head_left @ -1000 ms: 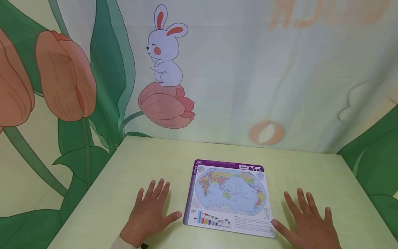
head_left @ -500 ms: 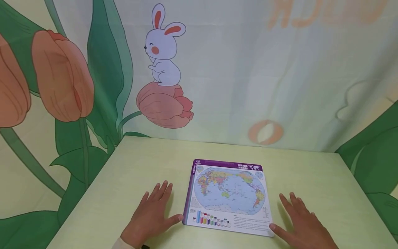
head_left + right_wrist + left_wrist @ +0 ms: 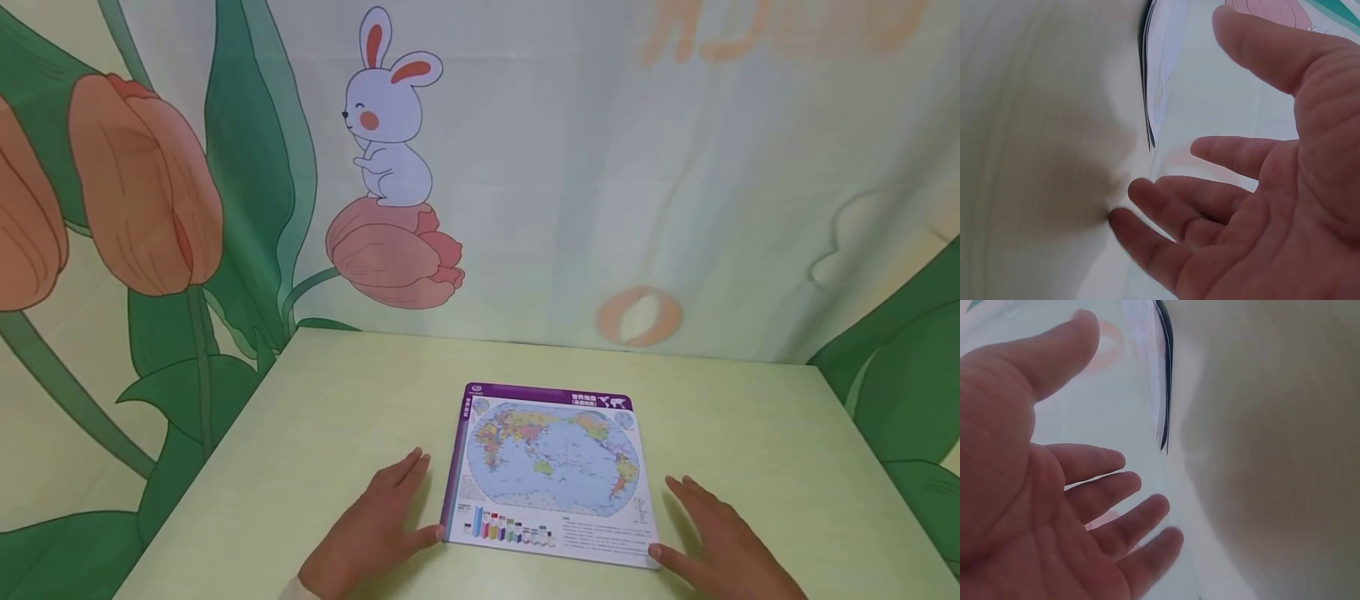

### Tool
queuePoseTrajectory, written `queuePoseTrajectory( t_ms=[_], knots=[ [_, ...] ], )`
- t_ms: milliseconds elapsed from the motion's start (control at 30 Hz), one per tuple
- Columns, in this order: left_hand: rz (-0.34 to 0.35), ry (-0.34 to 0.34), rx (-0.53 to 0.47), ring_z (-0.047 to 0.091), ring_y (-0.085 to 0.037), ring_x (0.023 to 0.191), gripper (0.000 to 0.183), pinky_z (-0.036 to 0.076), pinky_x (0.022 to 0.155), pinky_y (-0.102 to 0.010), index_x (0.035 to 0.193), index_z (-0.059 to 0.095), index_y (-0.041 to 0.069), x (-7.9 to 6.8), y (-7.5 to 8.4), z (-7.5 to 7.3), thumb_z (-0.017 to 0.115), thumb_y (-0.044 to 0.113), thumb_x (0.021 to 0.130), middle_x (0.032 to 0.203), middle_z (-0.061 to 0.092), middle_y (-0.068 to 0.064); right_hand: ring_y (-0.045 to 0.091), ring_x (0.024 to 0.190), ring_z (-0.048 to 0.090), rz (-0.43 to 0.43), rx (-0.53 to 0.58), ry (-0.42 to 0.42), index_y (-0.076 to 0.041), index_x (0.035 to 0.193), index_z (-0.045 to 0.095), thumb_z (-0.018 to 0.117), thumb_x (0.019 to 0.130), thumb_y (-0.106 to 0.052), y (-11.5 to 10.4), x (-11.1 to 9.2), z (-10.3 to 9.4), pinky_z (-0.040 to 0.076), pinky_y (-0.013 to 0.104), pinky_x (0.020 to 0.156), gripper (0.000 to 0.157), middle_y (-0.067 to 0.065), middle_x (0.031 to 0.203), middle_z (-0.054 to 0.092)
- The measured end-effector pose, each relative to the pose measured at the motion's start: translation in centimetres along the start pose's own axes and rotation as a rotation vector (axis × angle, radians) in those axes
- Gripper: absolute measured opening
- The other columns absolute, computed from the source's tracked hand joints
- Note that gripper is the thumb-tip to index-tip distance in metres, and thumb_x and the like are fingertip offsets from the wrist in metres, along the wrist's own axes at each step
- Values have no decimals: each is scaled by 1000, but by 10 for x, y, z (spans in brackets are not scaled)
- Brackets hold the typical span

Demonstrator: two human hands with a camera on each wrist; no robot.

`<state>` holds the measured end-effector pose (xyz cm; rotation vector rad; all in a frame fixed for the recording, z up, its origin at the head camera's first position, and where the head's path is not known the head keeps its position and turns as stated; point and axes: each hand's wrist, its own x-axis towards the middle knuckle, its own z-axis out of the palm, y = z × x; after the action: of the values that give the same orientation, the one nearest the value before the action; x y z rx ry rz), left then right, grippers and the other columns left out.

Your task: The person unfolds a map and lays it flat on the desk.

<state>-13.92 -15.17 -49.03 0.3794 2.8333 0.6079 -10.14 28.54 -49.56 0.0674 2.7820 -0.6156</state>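
A flat world map board (image 3: 555, 475) with a purple top band and rounded corners lies on the table. Beside its left edge is my left hand (image 3: 375, 525), turned on its side, the thumb tip right at the lower left corner. My right hand (image 3: 723, 542) stands at the other side, thumb tip at the lower right corner. In the left wrist view the palm of the left hand (image 3: 1054, 506) shows with relaxed, spread fingers, and the thin edge of the map board (image 3: 1165, 381) beyond. The right hand (image 3: 1260, 206) looks much the same, near the map board's edge (image 3: 1147, 81).
The pale yellow-green table (image 3: 360, 400) reaches back to a printed curtain (image 3: 555, 208) hanging behind it. A white rabbit and tulips are drawn on this curtain. Green leaf prints flank the table on both sides.
Both hands have turned from palm-down with spread fingers onto their sides and drawn inward, bringing the thumbs to the map board's lower corners. The view has shifted slightly; the board lies as before.
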Motion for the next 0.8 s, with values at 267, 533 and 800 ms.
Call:
queuePoseTrajectory(
  t_ms=[267,533,800],
  knots=[
    [77,-64,-115,41,-39,152,94,39,122,-57,160,44,5,6,7,13,89,39,84,166,43,-13,48,138,54,-35,151,-10,-5,161,42,93,76,-49,-4,1,8,48,63,111,108,25,165,41],
    [17,-86,-294,62,-24,122,88,53,110,-47,156,50,6,14,16,25,93,19,81,154,56,-10,22,111,69,-2,319,-53,-8,156,50,98,71,-29,-10,2,18,62,41,94,100,17,161,49],
    [36,-71,-336,65,-24,114,76,58,102,-44,150,54,-1,14,16,25,89,3,82,147,59,-16,18,107,65,26,253,-27,-4,151,55,99,71,-28,-16,2,23,61,42,96,94,15,155,55]
  ],
)
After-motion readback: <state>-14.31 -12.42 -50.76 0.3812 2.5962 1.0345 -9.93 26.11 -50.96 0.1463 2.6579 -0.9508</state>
